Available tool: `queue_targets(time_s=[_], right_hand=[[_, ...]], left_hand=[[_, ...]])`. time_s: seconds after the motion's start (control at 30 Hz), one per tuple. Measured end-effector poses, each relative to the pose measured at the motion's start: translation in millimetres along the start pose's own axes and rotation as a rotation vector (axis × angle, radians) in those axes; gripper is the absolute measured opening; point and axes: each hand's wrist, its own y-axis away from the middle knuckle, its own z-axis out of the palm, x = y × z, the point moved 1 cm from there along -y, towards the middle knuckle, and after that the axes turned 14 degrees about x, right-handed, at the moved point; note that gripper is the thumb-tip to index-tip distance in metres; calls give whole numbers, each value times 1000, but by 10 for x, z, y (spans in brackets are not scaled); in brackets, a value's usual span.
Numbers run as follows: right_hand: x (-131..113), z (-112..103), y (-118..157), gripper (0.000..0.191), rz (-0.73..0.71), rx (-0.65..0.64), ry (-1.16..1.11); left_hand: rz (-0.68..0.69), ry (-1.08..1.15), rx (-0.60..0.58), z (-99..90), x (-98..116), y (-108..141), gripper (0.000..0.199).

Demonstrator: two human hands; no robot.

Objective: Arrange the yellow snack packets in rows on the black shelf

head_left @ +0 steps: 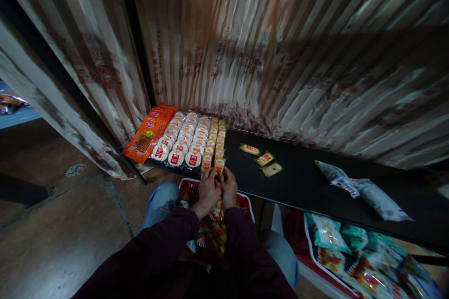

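On the left part of the black shelf, rows of round white wrapped snacks (192, 159) lie overlapping beside an orange packet (143, 139). To their right run two rows of small yellow wrapped snacks (211, 142). My left hand (209, 192) and my right hand (229, 189) are side by side at the front end of those yellow rows, fingers bent together around a small yellow packet (219, 165) at the shelf edge. Fingertips are partly hidden. Three loose yellow packets (271, 169) lie farther right on the shelf.
Below my hands, between my knees, a red basket with a white rim (247, 202) holds packaged snacks. Another basket (312, 247) with green and red bags stands at lower right. Two pale bags (380, 200) lie on the black shelf (298, 187). Patterned curtains (224, 56) hang behind.
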Motion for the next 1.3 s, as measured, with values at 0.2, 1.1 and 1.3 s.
queue_targets(time_s=[0.2,1.1,1.3], right_hand=[[-11,29,-45,49,-25,-25,46],[-117,47,-75,48,-38,8,20],[-92,61,-60,47,-66,3,49]], left_hand=[[18,18,-25,43,-37,-45,52],[220,-102,17,-19,-275,-8,58],[246,-104,13,-40,-298,-23,56]])
